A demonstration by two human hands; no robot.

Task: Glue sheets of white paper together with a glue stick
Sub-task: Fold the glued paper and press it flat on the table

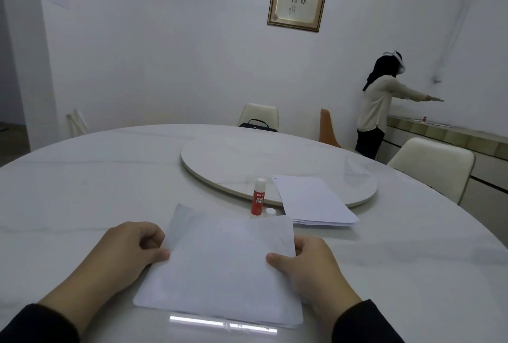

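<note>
While your left hand and your right hand each pinch a side of the white paper, it sits low over the surface. Behind it the glue stick stands up, its cap beside it, and more sheets lie nearby.

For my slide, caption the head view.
Both hands pinch white sheets beside an uncapped glue stick.

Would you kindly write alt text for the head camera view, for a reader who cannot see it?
Both hands, left hand and right hand, pinch the side edges of white paper sheets over a round white table. Behind them stands an uncapped red glue stick, its cap beside it, and a spare paper stack.
</note>
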